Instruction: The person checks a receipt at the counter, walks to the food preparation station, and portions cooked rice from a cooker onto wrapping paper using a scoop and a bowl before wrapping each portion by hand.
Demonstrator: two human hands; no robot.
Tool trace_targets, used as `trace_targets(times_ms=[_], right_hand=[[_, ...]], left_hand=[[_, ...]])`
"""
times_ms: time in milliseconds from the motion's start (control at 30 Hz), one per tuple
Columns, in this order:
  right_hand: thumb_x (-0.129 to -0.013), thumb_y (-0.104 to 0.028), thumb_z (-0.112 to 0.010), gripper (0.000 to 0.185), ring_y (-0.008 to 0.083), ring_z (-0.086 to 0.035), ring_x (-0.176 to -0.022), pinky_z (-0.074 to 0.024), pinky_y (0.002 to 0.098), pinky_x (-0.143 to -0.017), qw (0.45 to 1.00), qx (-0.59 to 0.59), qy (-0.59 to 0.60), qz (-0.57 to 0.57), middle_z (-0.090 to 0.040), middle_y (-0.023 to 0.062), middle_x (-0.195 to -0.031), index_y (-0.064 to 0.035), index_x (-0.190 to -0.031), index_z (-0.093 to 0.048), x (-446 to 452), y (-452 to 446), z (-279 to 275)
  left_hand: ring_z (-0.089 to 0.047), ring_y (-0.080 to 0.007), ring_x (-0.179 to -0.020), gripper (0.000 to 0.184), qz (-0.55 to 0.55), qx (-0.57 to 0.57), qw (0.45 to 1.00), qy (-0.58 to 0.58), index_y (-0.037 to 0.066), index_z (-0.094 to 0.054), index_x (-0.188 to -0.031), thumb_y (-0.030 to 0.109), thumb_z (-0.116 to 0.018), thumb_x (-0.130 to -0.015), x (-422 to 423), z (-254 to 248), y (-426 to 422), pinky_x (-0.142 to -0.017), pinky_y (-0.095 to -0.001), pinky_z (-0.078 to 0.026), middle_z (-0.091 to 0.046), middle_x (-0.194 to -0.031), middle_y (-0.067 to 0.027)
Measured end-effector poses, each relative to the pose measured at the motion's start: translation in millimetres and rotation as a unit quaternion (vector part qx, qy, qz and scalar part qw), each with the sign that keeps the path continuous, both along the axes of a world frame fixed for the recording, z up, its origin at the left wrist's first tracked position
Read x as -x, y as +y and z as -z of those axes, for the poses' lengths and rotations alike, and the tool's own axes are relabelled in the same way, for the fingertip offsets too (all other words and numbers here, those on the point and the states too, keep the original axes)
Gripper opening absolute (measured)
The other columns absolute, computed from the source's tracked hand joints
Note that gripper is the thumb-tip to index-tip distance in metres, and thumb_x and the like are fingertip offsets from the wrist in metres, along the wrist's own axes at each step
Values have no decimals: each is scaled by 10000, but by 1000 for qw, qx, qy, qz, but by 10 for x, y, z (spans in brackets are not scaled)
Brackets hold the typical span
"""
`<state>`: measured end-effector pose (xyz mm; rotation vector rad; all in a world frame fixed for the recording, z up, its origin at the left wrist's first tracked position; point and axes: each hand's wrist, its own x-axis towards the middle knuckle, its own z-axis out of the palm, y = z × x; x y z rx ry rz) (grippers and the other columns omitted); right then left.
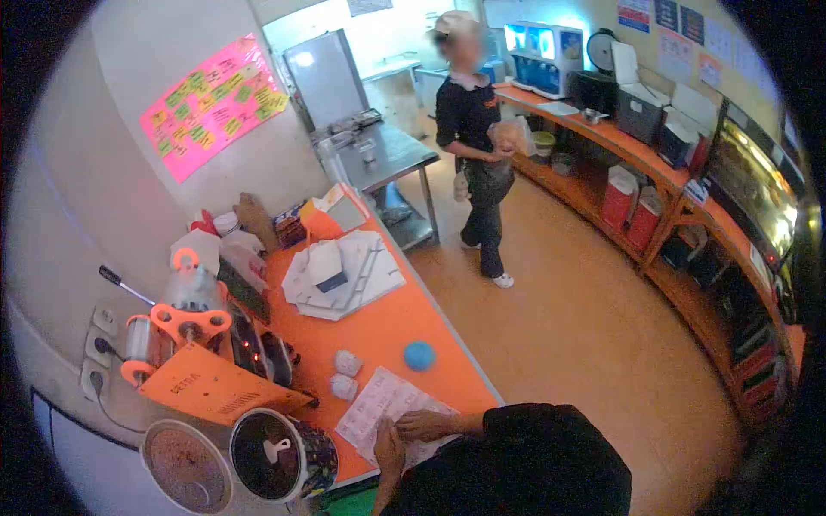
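A printed pink-and-white wrapping paper (pixel 379 404) lies slantwise on the orange counter (pixel 387 314). My left hand (pixel 390 445) is at its near edge, fingers closed on the paper. Coming in from the right, my right hand (pixel 428 424) rests on the same paper with its fingers bent and pressed together, close beside the left. Whether anything lies beneath the fingers is hidden. Just beyond the paper sit two small wrapped bundles, a farther bundle (pixel 347 362) and a nearer bundle (pixel 343 386). A round blue object (pixel 420 356) is near the counter's right edge.
An orange machine (pixel 202 378) with a lever stands at left, beside a dark tub (pixel 267 456) holding a white scoop and a reddish-topped tub (pixel 187 469). White cartons (pixel 344 275) lie farther along. A person (pixel 473 138) holding a bag stands on the floor beyond.
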<state>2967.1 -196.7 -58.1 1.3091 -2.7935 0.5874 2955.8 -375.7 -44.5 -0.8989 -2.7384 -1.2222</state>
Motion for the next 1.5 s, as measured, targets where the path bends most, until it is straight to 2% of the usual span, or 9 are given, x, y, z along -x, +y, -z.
trace_targets(times_ms=[133, 433, 667, 767, 967, 1033, 1133, 1233, 1500], right_hand=[[-811, -167, -498, 407, 294, -496, -1107, -401, 418, -954, 951, 184, 248, -14, -492, 144, -1226, -26, -1192, -481, 41, 69, 148], [-840, -176, -489, 341, 317, -532, -1038, -442, 404, -879, 997, 42, 26, 51, -526, 174, -1141, -21, -1143, -499, 173, 186, 194], [-764, -162, -553, 327, 323, -523, -987, -452, 409, -820, 997, 72, 34, 12, -537, 166, -1030, -13, -1052, -513, 394, 222, 476], [-750, -156, -551, 375, 336, -526, -925, -445, 444, -769, 988, 110, 35, 106, -547, 171, -968, -25, -1097, -497, 441, 212, 493], [-757, -165, -548, 518, 351, -515, -957, -419, 456, -804, 961, -1, -203, 189, -556, 164, -960, -46, -1242, -412, 667, 68, -80], [-755, -215, -575, 606, 359, -512, -996, -416, 446, -848, 963, -22, -217, 160, -568, 158, -982, -77, -1306, -363, 794, 23, 27], [-729, -256, -611, 573, 341, -519, -1016, -419, 442, -866, 979, -54, -12, 196, -579, 149, -1000, -93, -1253, -447, 799, -107, -97], [-692, -266, -649, 391, 296, -519, -1046, -414, 436, -888, 968, -162, 74, 174, -593, 126, -1030, -101, -1046, -614, 1034, -336, 105], [-710, -155, -592, 138, 307, -621, -744, -502, 415, -636, 983, -88, -53, 152, -596, 169, -892, -51, -802, -598, 767, -224, -125]], left_hand=[[-403, -395, -1220, 382, -7, -39, 999, -27, -77, -473, -1208, 180, -404, -933, -61, 172, -142, -1023, -422, -324, -448, -1278, -267], [-482, -420, -1086, 425, 92, 66, 977, 179, -32, -475, -1173, 78, -545, -768, -29, 803, -314, -934, -494, -372, -503, -1176, -243], [-510, -343, -752, 89, -143, 30, 985, -91, 34, -550, -804, 105, -592, -770, -16, 896, -569, -694, -451, -411, -540, -783, -138], [-528, -322, -742, 100, -95, 23, 986, 134, 22, -553, -808, 86, -614, -760, -33, 549, -432, -691, -413, -424, -562, -782, -119], [-539, -291, -806, 188, -256, -256, 906, -220, 1, -554, -851, 19, -631, -680, 20, 224, -271, -791, -389, -427, -560, -834, -105], [-532, -286, -858, 254, -280, -36, 956, -75, -3, -553, -860, 40, -642, -627, 77, -319, -138, -829, -399, -428, -548, -888, -104], [-530, -298, -890, 257, -160, 183, 963, 114, -5, -591, -820, 86, -653, -588, 535, 772, -442, -813, -416, -437, -551, -927, -107], [-528, -318, -905, 198, -125, 386, 913, 37, 15, -621, -761, 123, -646, -597, 616, 179, -212, -794, -433, -442, -561, -920, -117], [-532, -346, -625, 105, -213, 176, 947, 167, 41, -511, -612, 90, -600, -641, 152, 349, -141, -596, -443, -436, -533, -663, -138]])
